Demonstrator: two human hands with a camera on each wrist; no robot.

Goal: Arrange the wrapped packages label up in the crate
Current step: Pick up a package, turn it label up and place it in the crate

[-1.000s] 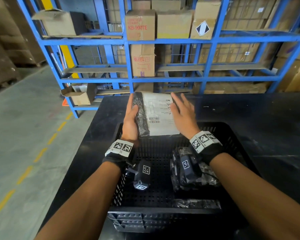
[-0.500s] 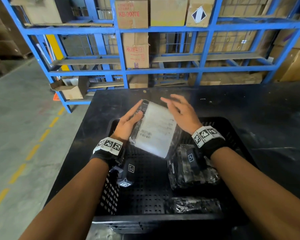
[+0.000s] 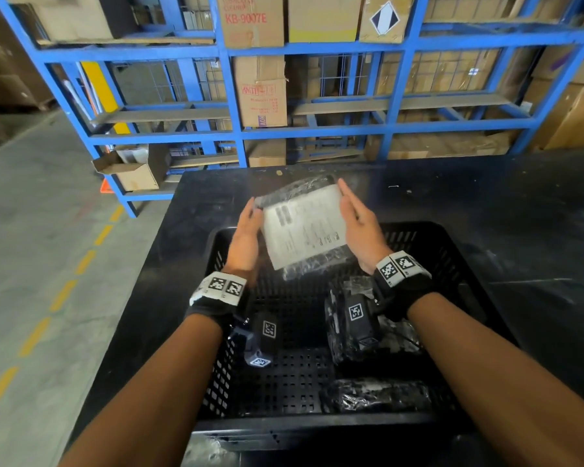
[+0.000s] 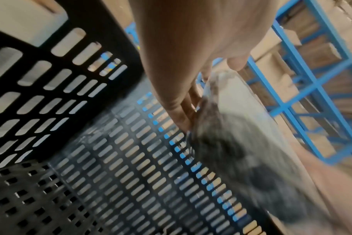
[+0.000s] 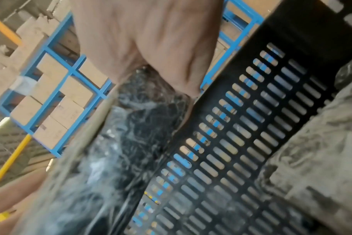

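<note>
Even, fairly dim warehouse light here, no hard shadows on the dark table point(image 3: 486, 203). Glare flickers off the plastic wrap of the held package point(image 3: 304, 227), its label print smeared. The head view bends the blue shelving point(image 3: 236, 96) at the edges. Both wrist views are streaked with motion blur: the package point(image 4: 231, 135) a grey smudge, and daylight glowing pale through the crate point(image 5: 251, 127) slots.
</note>
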